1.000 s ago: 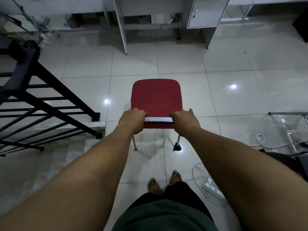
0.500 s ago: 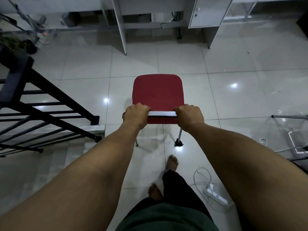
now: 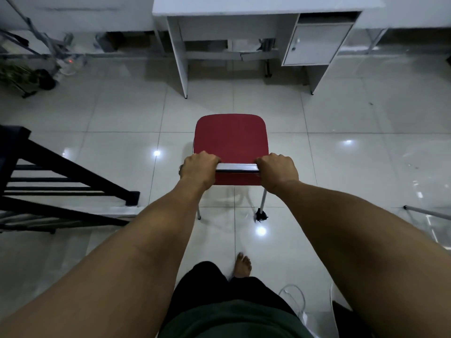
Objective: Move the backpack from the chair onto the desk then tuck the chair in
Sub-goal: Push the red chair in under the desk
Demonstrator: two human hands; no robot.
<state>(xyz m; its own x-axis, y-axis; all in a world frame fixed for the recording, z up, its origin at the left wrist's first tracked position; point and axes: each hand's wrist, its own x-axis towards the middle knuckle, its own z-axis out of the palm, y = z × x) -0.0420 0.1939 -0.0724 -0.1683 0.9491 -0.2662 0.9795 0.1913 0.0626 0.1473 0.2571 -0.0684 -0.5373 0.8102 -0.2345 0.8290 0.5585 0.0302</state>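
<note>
A red chair [image 3: 230, 140] with metal legs stands on the tiled floor, its seat bare. My left hand [image 3: 198, 170] grips the left end of the chair's backrest bar. My right hand [image 3: 278, 170] grips the right end of the same bar. Ahead stands the white desk [image 3: 256, 7], with an open knee space between its left side panel and a cabinet on its right. The chair's front edge is about one tile short of the desk's legs. No backpack shows in this view.
A black stair railing [image 3: 61, 184] slopes along the left. Cables and a power strip [image 3: 297, 303] lie on the floor by my feet. A metal frame [image 3: 429, 211] juts in at the right. Clutter and a plant [image 3: 22, 74] sit at far left.
Both hands have kept their grip on the backrest while the chair moved forward toward the desk. I have stepped after it, and the desk top has come into view.
</note>
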